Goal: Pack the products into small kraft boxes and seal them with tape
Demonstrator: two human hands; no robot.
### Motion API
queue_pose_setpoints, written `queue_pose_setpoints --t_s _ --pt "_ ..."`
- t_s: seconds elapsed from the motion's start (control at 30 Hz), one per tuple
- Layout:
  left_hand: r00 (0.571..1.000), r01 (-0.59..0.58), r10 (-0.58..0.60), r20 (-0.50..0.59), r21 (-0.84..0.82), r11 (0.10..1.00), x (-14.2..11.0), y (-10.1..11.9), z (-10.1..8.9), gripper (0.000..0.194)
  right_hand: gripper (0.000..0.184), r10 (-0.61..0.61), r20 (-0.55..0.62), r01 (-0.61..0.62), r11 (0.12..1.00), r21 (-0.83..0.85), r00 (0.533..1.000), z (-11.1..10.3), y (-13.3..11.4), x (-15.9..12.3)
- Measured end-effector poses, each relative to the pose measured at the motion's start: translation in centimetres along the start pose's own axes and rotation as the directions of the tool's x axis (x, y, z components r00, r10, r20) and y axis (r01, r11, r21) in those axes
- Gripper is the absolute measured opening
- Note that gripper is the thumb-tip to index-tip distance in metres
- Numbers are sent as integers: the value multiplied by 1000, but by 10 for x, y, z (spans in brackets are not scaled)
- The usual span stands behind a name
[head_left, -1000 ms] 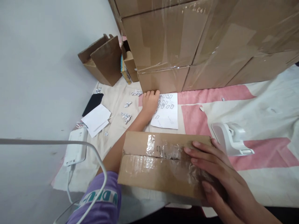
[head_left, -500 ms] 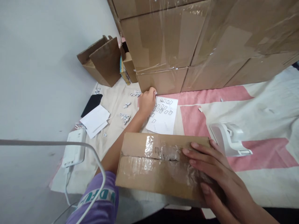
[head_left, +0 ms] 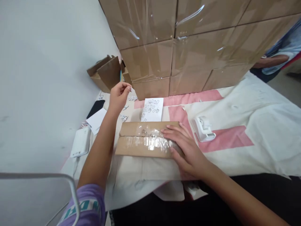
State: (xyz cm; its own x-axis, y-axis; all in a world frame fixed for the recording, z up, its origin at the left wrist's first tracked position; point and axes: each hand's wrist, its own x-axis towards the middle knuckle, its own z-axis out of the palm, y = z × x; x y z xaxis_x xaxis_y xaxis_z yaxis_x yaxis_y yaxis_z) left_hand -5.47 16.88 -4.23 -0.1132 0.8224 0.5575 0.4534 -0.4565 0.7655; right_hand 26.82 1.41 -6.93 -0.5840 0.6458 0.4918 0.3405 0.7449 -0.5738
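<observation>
A taped cardboard box (head_left: 134,146) lies in front of me on the cloth. My right hand (head_left: 180,142) rests on its right end, fingers spread flat over the shiny tape. Farther out, above the cloth, my left hand (head_left: 120,92) pinches a small white piece of paper (head_left: 132,89) between thumb and fingertips. Behind the box lies a white sheet (head_left: 152,110) with rows of small outlined rectangles on it. Small crumpled paper bits (head_left: 124,118) are scattered beside my left forearm.
Large taped cartons (head_left: 150,61) stand stacked at the back. A white tape dispenser (head_left: 203,129) sits to the right. At left are an open brown carton (head_left: 105,73), white papers (head_left: 97,121), a white device (head_left: 80,142) and a cable (head_left: 47,176). Another person's arm (head_left: 270,61) shows at far right.
My left hand has moved left and up from beside the drawn sheet, carrying the small white piece. My right hand stays on the box. The view has shifted, showing another person at right.
</observation>
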Motion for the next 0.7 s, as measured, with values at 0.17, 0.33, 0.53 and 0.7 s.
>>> queue_pose_setpoints --t_s 0.17,0.33,0.53,0.7 --pt "995 26 -32 -97 -60 998 -18 36 -21 13 31 -67 -86 66 998 -8 994 0 -5 -2" --pt "966 204 -196 -171 33 978 -54 41 -31 5 24 -121 -110 115 992 -55 987 2 -8 -3" --pt "821 495 -423 -384 108 862 -109 8 -77 35 20 -121 -120 114 992 -60 985 2 -11 -9" --pt "686 627 -548 -479 7 779 -136 -9 -110 36 21 -129 -89 121 989 -87 988 -2 -10 -11"
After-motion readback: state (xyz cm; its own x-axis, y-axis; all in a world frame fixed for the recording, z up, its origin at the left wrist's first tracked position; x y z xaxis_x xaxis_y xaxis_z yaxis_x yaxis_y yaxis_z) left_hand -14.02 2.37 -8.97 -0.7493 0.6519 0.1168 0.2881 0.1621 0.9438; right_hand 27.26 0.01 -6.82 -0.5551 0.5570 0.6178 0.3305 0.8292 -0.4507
